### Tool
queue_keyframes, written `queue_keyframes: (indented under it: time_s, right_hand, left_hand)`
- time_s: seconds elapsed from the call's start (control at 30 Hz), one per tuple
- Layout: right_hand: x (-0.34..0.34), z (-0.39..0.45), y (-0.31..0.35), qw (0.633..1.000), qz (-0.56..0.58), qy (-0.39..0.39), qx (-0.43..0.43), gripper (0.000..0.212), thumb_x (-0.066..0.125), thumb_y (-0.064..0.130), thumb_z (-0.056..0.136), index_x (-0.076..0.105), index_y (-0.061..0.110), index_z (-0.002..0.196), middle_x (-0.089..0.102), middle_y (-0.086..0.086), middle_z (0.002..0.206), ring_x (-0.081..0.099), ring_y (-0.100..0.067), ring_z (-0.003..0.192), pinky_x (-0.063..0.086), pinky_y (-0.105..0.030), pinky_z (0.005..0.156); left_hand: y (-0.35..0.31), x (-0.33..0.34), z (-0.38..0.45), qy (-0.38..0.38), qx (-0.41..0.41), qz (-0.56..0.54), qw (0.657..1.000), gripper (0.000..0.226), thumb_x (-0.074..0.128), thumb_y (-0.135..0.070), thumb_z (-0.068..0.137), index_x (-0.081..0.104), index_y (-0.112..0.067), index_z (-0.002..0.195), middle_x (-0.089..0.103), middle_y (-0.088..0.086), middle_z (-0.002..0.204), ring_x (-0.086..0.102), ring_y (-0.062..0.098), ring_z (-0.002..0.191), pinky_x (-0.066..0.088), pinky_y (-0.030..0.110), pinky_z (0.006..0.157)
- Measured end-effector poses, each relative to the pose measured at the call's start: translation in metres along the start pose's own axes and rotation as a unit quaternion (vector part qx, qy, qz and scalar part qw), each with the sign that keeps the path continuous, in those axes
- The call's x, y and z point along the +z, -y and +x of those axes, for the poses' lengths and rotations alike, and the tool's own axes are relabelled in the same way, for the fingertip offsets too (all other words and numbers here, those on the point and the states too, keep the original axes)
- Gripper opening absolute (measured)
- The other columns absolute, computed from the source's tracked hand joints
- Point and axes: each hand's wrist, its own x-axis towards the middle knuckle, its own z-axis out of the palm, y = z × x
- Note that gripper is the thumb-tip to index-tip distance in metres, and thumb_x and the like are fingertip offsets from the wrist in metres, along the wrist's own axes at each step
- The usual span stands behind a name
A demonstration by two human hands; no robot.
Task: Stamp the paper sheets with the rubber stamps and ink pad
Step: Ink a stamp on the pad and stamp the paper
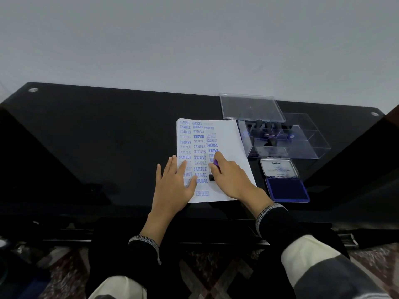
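Note:
A white paper sheet [232,143] lies on the black table, its left half covered in rows of blue stamped words. My left hand [174,182] rests flat on the sheet's lower left part, fingers straight. My right hand [231,178] grips a rubber stamp [212,176] with a purple body and dark base, which stands on the paper beside the AIR MAIL prints. An open ink pad [286,189] with a dark blue pad and upright lid lies just right of the sheet. Several more stamps [268,128] stand in a clear plastic box [302,145] behind it.
The box's clear lid [251,107] leans at the back of the table, behind the box. The glossy black table [97,147] reaches a pale wall at the back. Its front edge runs just under my wrists, with patterned floor below.

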Motion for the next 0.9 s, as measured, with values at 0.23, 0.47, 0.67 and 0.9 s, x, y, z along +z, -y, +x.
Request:
queue_keyframes:
  time_s: [0.23, 0.47, 0.67, 0.9]
  right_hand:
    - [0.014, -0.022, -0.001, 0.998, -0.015, -0.059, -0.029, 0.015, 0.032, 0.034, 0.102, 0.028, 0.021, 0.095, 0.041, 0.008, 0.064, 0.041, -0.017, 0.056, 0.030, -0.033, 0.052]
    - [0.010, -0.016, 0.000, 0.999, -0.023, -0.045, -0.021, 0.016, 0.033, 0.033, 0.102, 0.027, 0.021, 0.094, 0.041, 0.007, 0.064, 0.040, -0.018, 0.056, 0.031, -0.034, 0.056]
    - [0.000, 0.002, 0.001, 1.000, -0.019, -0.010, 0.004, 0.018, 0.035, 0.032, 0.101, 0.034, 0.017, 0.093, 0.050, -0.002, 0.073, 0.046, -0.028, 0.067, 0.034, -0.035, 0.060]
    - [0.012, -0.016, -0.001, 0.998, -0.016, -0.054, -0.024, 0.016, 0.034, 0.033, 0.102, 0.027, 0.022, 0.092, 0.044, 0.005, 0.064, 0.043, -0.022, 0.057, 0.033, -0.034, 0.055]
  left_hand:
    - [-0.001, 0.001, 0.001, 0.004, -0.005, 0.005, 1.000, 0.062, 0.045, -0.049, 0.096, 0.037, -0.014, 0.146, 0.023, 0.012, 0.157, 0.015, 0.022, 0.147, -0.002, 0.041, 0.117]
    - [-0.001, 0.000, 0.001, 0.003, -0.005, 0.005, 1.000, 0.061, 0.046, -0.048, 0.095, 0.038, -0.014, 0.145, 0.025, 0.013, 0.157, 0.017, 0.022, 0.147, 0.002, 0.044, 0.118]
    - [-0.002, -0.002, 0.000, 0.003, -0.009, -0.006, 1.000, 0.061, 0.045, -0.047, 0.096, 0.037, -0.015, 0.146, 0.023, 0.012, 0.158, 0.014, 0.020, 0.148, -0.002, 0.042, 0.118]
    - [-0.001, -0.001, 0.000, 0.001, -0.010, -0.003, 1.000, 0.061, 0.046, -0.048, 0.095, 0.037, -0.014, 0.146, 0.023, 0.012, 0.158, 0.015, 0.021, 0.147, -0.003, 0.040, 0.117]
